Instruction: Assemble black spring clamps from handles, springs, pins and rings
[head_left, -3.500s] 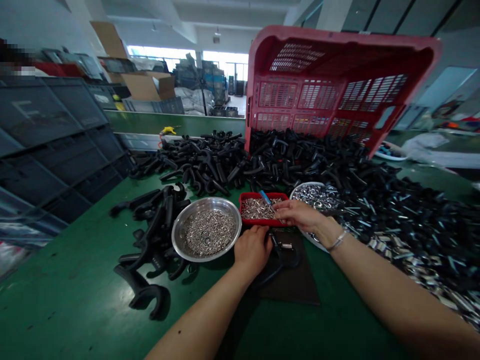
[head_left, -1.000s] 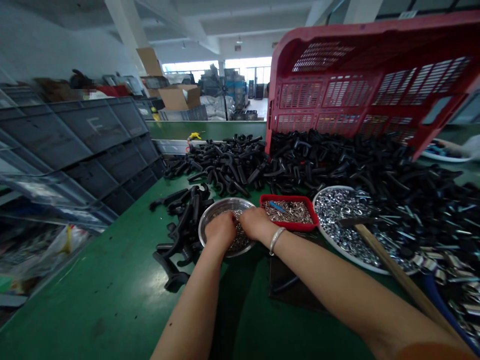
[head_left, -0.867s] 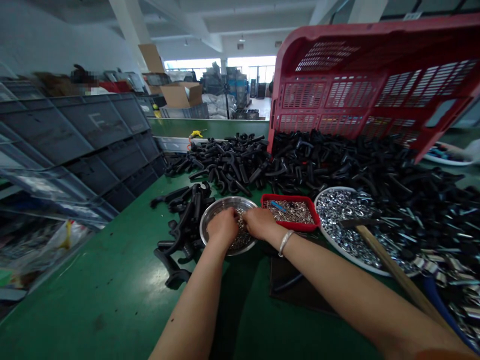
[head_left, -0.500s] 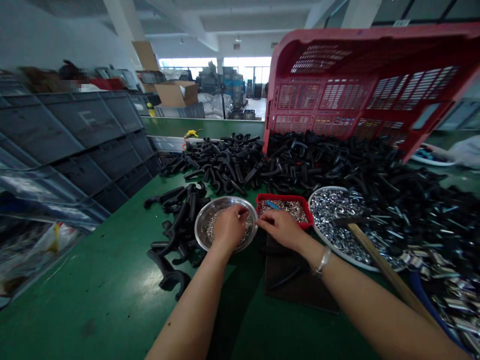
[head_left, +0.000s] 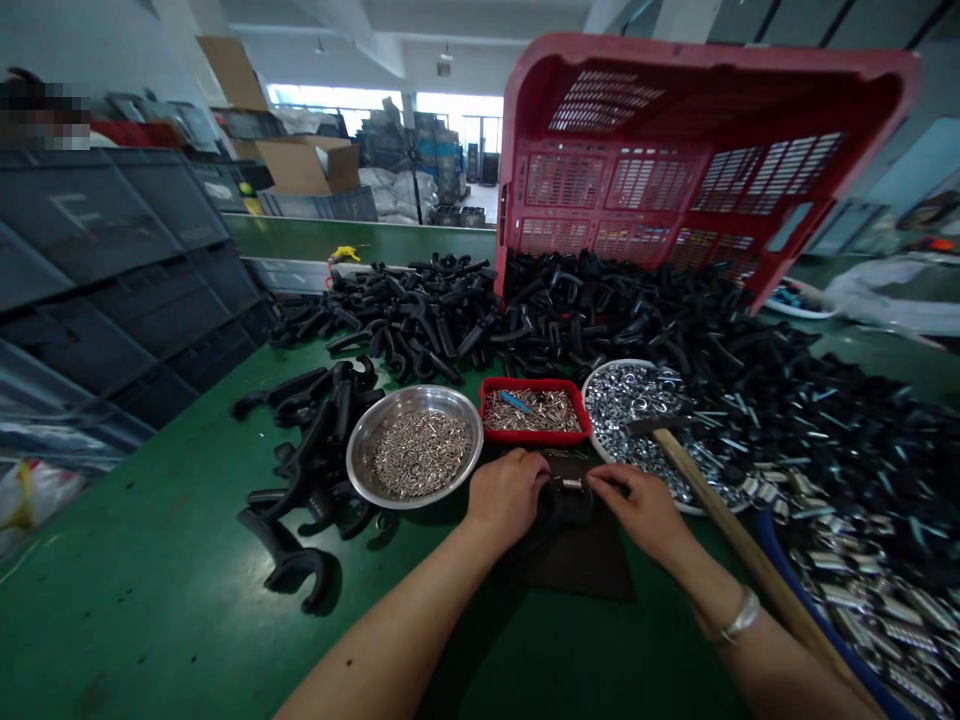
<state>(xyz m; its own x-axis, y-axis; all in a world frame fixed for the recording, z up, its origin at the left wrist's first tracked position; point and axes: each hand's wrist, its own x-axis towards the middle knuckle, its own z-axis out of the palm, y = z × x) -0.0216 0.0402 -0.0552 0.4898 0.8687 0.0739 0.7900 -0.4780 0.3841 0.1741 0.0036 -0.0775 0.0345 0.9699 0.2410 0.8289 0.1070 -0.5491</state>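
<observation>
A black plastic part (head_left: pixel 566 512) with a small metal coil spring (head_left: pixel 570 483) at its top sits on a dark board (head_left: pixel 577 575) in front of me. My left hand (head_left: pixel 510 495) is closed, fingertips pinched at the left end of the spring. On the other side my right hand (head_left: pixel 641 508) pinches thumb and fingers together at the right end. Whatever is between the fingertips of either hand is too small to make out. Left of the hands stands a metal bowl (head_left: pixel 358 478) of tiny metal pieces. Just behind them is a red tray (head_left: pixel 536 437) of small pins with a blue strip on top.
Black plastic parts (head_left: pixel 420 310) lie heaped along the back, under a tipped red crate (head_left: pixel 577 190), and more lie left of the bowl. A hammer (head_left: pixel 720 510) rests across a white dish (head_left: pixel 611 440) of metal rings. Springs (head_left: pixel 892 610) fill the right corner. Grey crates (head_left: pixel 135 280) stand left.
My left hand has left the metal bowl and moved right to the black part. My right hand has moved right and down from beside the bowl to the part's other side. The view has shifted right.
</observation>
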